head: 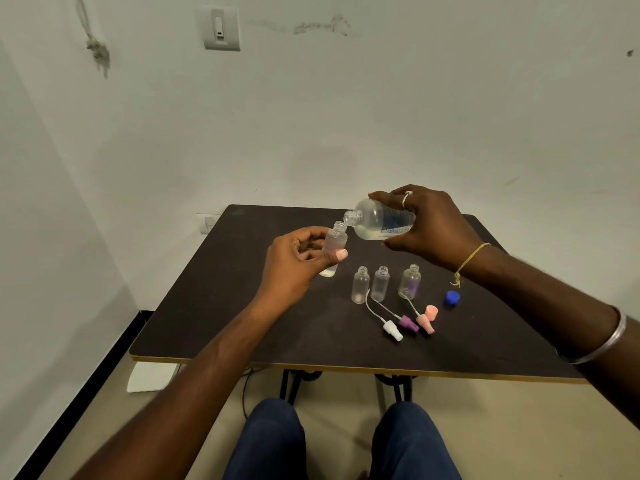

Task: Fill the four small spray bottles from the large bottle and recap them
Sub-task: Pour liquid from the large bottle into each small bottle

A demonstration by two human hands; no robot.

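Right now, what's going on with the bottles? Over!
Left hand grips one small spray bottle; right hand tips the large bottle at its mouth. Three small bottles stand uncapped on the table. Nothing in the way.

— What's around you?
— Dark table (242, 306) in front of me, switch plate (221, 28) high on the white wall (415, 98), a cord (93, 43) hanging left of it.
— Below?
— White pad (152, 375) on the floor (485, 427).

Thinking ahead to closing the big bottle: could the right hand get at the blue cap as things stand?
Likely not yet: the right hand grips the tilted large bottle. The blue cap lies in the open on the table, below that wrist, nothing blocking it.
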